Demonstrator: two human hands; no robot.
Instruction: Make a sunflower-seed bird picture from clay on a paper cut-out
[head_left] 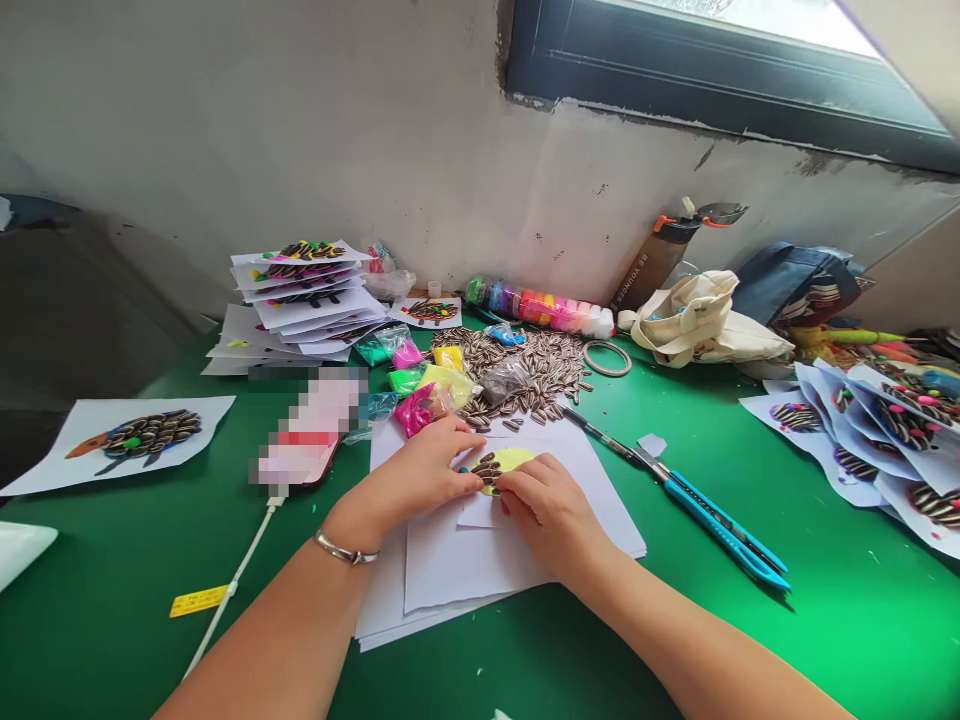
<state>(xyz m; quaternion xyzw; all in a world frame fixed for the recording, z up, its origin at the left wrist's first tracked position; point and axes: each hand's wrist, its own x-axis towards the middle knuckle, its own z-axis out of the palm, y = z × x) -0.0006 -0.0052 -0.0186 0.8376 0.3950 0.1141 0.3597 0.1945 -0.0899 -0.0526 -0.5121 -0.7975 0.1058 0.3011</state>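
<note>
A small white paper card [480, 510] lies on a stack of white sheets [450, 560] on the green table [525, 660]. On the card sits a yellow clay shape [510, 462] with striped sunflower seeds [486, 468] stuck in its left part. My left hand [424, 470] rests on the card's left side, fingers curled, fingertips against the seeds. My right hand [544, 505] is closed in a pinch at the clay's right edge; what it pinches is hidden.
A heap of sunflower seeds [525, 370] and coloured clay bags [420, 395] lie just beyond. Blue scissors [712, 520] lie to the right, a phone [307, 435] on a cable to the left. Finished seed pictures [300, 300] are stacked behind; others [885, 430] lie at right.
</note>
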